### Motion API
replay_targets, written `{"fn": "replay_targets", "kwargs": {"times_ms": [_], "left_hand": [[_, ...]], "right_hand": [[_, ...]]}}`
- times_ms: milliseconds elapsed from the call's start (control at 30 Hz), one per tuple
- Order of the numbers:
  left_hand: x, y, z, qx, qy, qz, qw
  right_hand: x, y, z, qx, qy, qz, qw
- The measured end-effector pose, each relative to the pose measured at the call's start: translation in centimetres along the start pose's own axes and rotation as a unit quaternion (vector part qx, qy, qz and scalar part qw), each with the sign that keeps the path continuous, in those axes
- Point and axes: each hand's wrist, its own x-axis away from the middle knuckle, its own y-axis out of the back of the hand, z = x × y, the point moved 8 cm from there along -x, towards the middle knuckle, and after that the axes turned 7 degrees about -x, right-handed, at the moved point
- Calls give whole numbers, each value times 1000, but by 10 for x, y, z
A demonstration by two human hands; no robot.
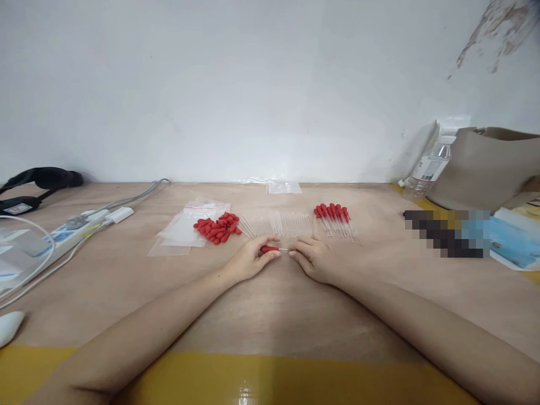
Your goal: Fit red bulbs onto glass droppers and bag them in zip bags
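My left hand (252,260) is closed around a red rubber bulb (269,249), which lies level between thumb and fingers. My right hand (313,259) pinches a thin clear glass tube (284,250) whose end meets the bulb's mouth; how deep it sits inside I cannot tell. Just beyond my hands lies a row of clear glass tubes (295,224). A pile of loose red bulbs (217,228) is to the left of them. On the right, several droppers (333,216) with red bulbs on glass tubes lie side by side.
Clear plastic bags (181,228) lie under and beside the bulb pile, with another small bag (283,187) by the wall. At left are a power strip (71,230) with cables and a black strapped item (46,179). A bottle (432,166), a grey-brown bin (485,169) and blue packaging (510,239) are at right.
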Motion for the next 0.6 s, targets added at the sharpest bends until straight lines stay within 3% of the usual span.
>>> {"fn": "replay_targets", "kwargs": {"times_ms": [133, 267, 600], "left_hand": [[-1, 2, -6, -108, -25, 21, 994], [0, -5, -6, -121, -43, 49, 990], [-1, -13, -8, -121, -46, 88, 988]], "right_hand": [[0, 11, 11, 79, 21, 1, 997], [0, 21, 24, 123, 52, -11, 991], [-2, 8, 16, 64, 70, -1, 996]]}}
